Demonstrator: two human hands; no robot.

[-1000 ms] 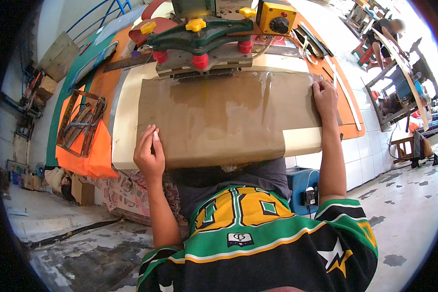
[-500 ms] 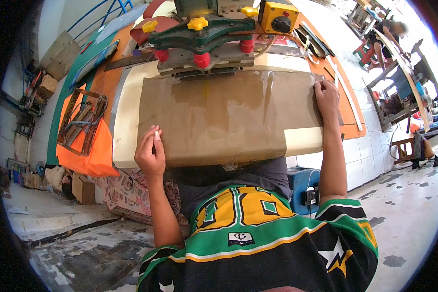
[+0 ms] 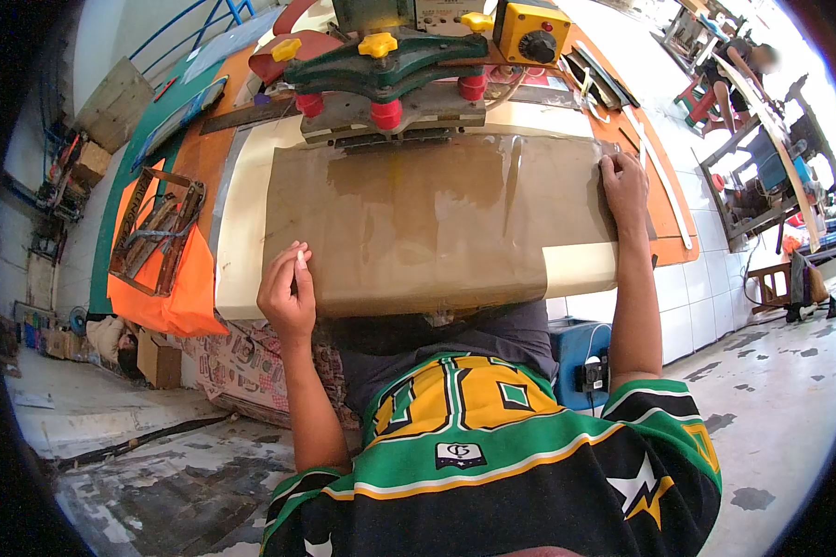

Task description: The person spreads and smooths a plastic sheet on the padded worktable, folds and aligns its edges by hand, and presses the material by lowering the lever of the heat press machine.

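A brown translucent sheet point(image 3: 418, 223) lies over cream material point(image 3: 581, 269) and curves down over the near edge of the table. At its left edge, my left hand point(image 3: 288, 288) is closed, thumb against fingers; what it pinches, if anything, is too small to tell. My right hand point(image 3: 624, 190) pinches the sheet's far right corner. Just beyond the sheet stands a heat press with a dark green frame point(image 3: 390, 70), yellow knobs point(image 3: 377, 45) and red feet point(image 3: 386, 115). Its bottom plate sits along the sheet's far edge.
A yellow control box point(image 3: 531, 35) is beside the press. On the left, a rusty metal tray point(image 3: 158, 232) of tools rests on orange material point(image 3: 181, 297). A blue container point(image 3: 578, 357) stands below the table at right. Another person point(image 3: 738, 74) sits at the far right.
The camera view has shifted very slightly. Both hands and the brown sheet hold nearly the same places as before.
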